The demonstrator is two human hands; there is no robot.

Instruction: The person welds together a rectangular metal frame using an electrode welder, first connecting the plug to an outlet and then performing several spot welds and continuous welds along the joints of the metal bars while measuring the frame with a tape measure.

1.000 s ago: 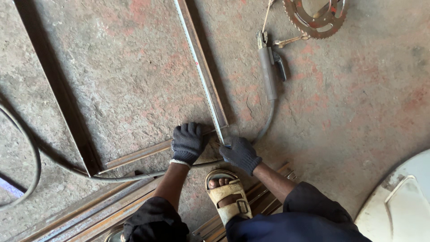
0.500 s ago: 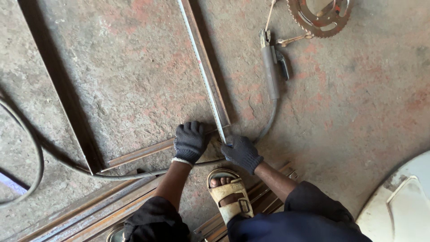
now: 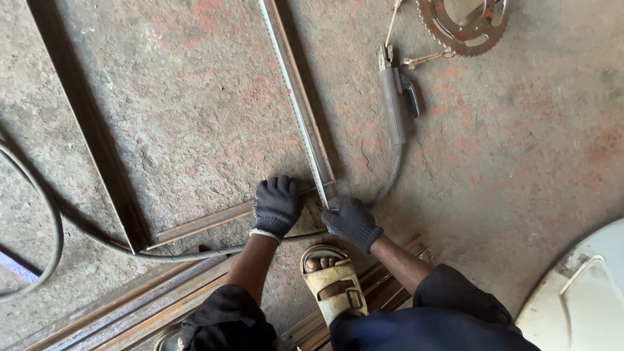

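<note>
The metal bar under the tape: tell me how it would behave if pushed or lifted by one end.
The metal bar looks long, narrow and rusty, so it is probably stiff and heavy for its width. Lying flat on the rough floor, it would likely scrape and pivot rather than roll. Both gloved hands, left hand and right hand, press at its near end, so it may shift easily.

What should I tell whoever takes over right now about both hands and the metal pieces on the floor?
Left hand: gloved, pressed flat on the near frame bar at the corner.
Right hand: gloved, fingers pinching the end of the measuring tape, which lies stretched along the long frame bar.
The bars meet at the corner between the hands; whether they are joined cannot be told.
The welding holder lies untouched on the floor, its cable running under the arms.
The tape is laid out; any mark or weld is not visible.
</note>
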